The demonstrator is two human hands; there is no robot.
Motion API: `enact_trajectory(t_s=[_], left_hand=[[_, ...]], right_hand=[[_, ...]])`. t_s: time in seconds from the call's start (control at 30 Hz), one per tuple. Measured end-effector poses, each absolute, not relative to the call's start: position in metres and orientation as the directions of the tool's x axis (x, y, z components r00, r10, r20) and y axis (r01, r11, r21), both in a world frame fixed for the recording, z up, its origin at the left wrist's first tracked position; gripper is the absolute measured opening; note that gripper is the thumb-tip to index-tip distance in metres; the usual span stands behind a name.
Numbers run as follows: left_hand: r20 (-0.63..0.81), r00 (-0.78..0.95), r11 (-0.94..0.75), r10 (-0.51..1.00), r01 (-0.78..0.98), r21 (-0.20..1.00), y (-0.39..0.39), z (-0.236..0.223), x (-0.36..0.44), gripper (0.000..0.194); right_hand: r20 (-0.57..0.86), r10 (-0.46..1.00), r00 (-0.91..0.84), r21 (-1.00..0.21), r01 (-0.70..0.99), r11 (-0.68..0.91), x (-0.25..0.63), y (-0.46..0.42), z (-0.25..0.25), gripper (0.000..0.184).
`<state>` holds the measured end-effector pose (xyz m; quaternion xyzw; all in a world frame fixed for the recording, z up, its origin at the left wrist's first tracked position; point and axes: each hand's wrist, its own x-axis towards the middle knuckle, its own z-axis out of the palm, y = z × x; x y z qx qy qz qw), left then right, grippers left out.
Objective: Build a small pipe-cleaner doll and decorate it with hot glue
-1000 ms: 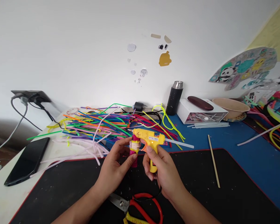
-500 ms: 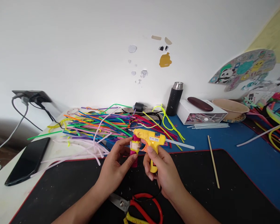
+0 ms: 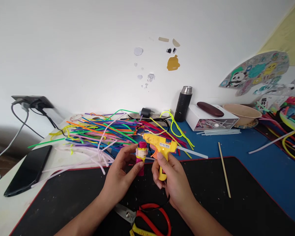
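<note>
Head view, left hand (image 3: 121,172) pinching seemingly fuzzy cylinder (image 3: 141,153), right hand (image 3: 174,173) gripping plastic glue gun (image 3: 158,142)

Bare left hand (image 3: 121,175), bare right hand (image 3: 174,175), slender fingers (image 3: 126,150), uncovered wrists (image 3: 107,196), both forearms (image 3: 86,214) bare

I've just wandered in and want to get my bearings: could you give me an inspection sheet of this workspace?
Surface: black mat with red edging; small specks on it.
Job's things: yellow glue gun; small pink, yellow and cream craft piece.
Clutter: coloured pipe cleaners, scissors, thin stick, phone.
Hands: left hand holds the craft piece; right hand grips the glue gun.
Cables: wall cables plugged in; black cord by the scissors.
Surroundings: white wall with stickers; black flask.
</note>
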<state>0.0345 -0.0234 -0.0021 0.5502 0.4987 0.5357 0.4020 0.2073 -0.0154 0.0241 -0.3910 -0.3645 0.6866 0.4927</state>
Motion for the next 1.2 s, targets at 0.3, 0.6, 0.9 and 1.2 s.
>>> enact_trajectory(t_s=[0.3,0.6,0.9,1.2], left_hand=[[0.189,-0.085,-0.184,0.978,0.064,0.981,-0.024,-0.001,0.036,0.038],[0.165,-0.082,-0.160,0.983,0.064,0.985,-0.025,-0.003,0.034,0.040],[0.118,-0.118,-0.123,0.986,-0.040,0.992,-0.025,0.002,0.036,0.046],[-0.140,-0.004,0.116,0.990,-0.535,0.837,-0.012,0.006,0.029,0.046]], right_hand=[[-0.168,0.963,-0.211,-0.882,-0.404,-0.242,0.207,-0.015,0.024,0.051],[-0.171,0.961,-0.216,-0.879,-0.408,-0.248,0.207,-0.016,0.024,0.051],[-0.169,0.961,-0.216,-0.877,-0.412,-0.247,0.207,-0.016,0.021,0.051],[-0.164,0.977,-0.134,-0.879,-0.430,-0.206,0.210,-0.013,0.022,0.069]])
